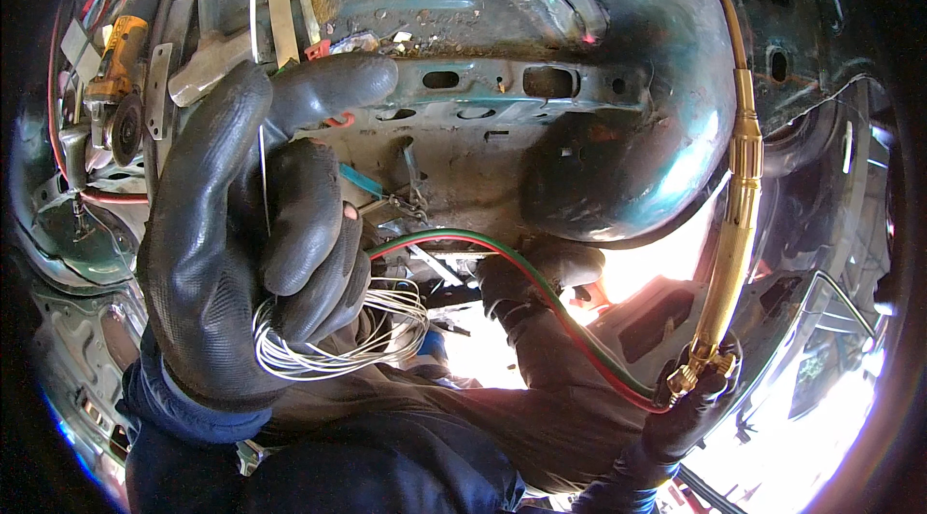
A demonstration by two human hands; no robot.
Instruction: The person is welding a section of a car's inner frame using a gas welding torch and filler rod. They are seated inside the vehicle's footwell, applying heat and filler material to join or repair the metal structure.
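Wire and torch held under a rusted panel

A grinder (114,70) lies at far left. A thin wire (261,142), coiled below, is pinched in the gloved left hand (253,224). Red and green hoses (541,297) run rightward to the brass torch (734,215), gripped at its base by the gloved right hand (697,396), its tip at the panel (502,133).

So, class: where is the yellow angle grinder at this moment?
The yellow angle grinder lies at the upper left of the head view, among metal strips and tools, just left of the gloved left hand and far from the brass torch.
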